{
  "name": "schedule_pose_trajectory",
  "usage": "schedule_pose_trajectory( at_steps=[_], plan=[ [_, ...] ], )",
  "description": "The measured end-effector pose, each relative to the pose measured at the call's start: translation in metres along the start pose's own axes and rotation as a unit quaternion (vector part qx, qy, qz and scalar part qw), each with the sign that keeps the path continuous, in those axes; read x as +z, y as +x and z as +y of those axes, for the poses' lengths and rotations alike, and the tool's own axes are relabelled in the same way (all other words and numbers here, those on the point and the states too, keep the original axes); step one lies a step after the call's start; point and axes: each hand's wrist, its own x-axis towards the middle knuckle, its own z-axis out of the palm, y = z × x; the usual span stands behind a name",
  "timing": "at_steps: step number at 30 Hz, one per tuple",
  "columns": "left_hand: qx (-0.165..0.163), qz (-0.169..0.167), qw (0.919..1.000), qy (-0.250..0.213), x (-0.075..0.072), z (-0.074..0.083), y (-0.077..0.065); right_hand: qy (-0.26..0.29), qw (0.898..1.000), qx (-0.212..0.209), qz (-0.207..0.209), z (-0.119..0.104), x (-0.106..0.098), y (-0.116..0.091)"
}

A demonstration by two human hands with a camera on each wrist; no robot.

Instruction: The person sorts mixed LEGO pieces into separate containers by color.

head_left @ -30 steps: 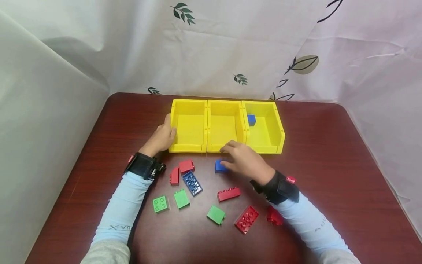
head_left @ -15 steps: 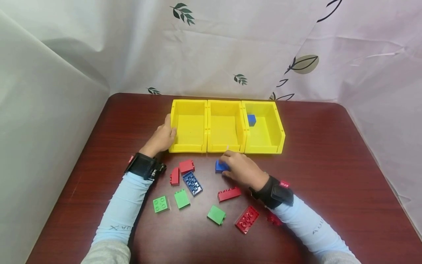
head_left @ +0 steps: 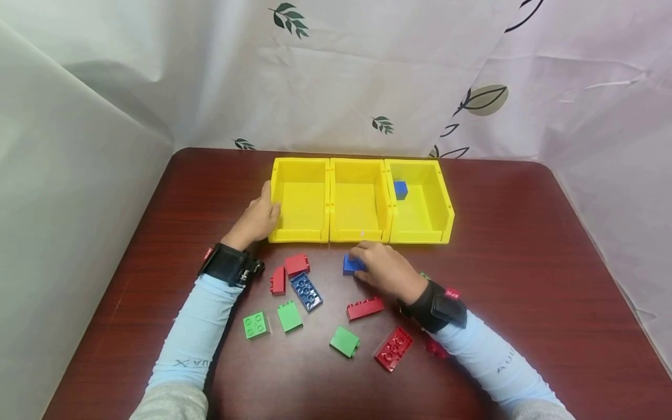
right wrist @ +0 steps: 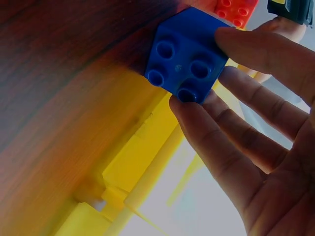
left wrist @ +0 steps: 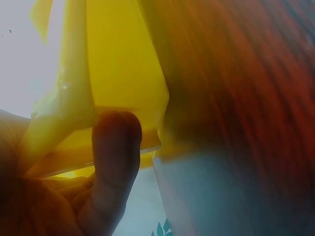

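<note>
A blue toy brick lies on the table just in front of the middle yellow bin. My right hand pinches it between thumb and fingers. Round studs on this blue brick show in the right wrist view. My left hand grips the side wall of the left yellow bin, its thumb over the wall. The left wrist view shows that thumb against the yellow plastic. Another blue brick sits in the right yellow bin.
Nearer me lie green bricks, red bricks and a dark blue brick. A red brick is partly hidden under my right forearm. The three bins stand joined in a row near the table's back edge.
My right hand has come down and slightly toward me, and its fingers have closed round the blue brick. My left hand stays at the left bin.
</note>
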Motion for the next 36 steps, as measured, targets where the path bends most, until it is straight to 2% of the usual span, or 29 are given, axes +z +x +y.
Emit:
schedule_pose_trajectory(
  at_steps=[6, 9, 13, 20, 26, 31, 36],
  plan=[
    [-0.001, -0.003, 1.0000, -0.003, -0.001, 0.001, 0.000, -0.016, 1.000, -0.005, 0.021, 0.002, -0.010, 0.001],
    [-0.005, -0.003, 1.0000, -0.004, -0.002, 0.002, 0.000, -0.017, 0.998, -0.011, 0.051, 0.004, -0.024, 0.002],
    [-0.011, -0.004, 0.9999, -0.005, -0.002, 0.002, -0.001, -0.017, 0.997, 0.002, 0.081, 0.012, -0.050, 0.006],
    [-0.008, -0.005, 0.9999, -0.006, -0.001, 0.002, -0.001, -0.007, 0.992, 0.072, 0.106, 0.038, -0.099, 0.012],
    [-0.004, -0.003, 1.0000, -0.007, -0.001, 0.001, -0.001, 0.002, 0.980, 0.157, 0.119, 0.064, -0.127, 0.019],
    [-0.008, -0.003, 0.9999, -0.006, -0.001, 0.001, -0.001, 0.022, 0.966, 0.239, 0.091, 0.081, -0.135, 0.030],
    [-0.013, -0.007, 0.9999, -0.005, -0.001, 0.002, -0.001, 0.020, 0.957, 0.281, 0.067, 0.098, -0.129, 0.041]
  ],
)
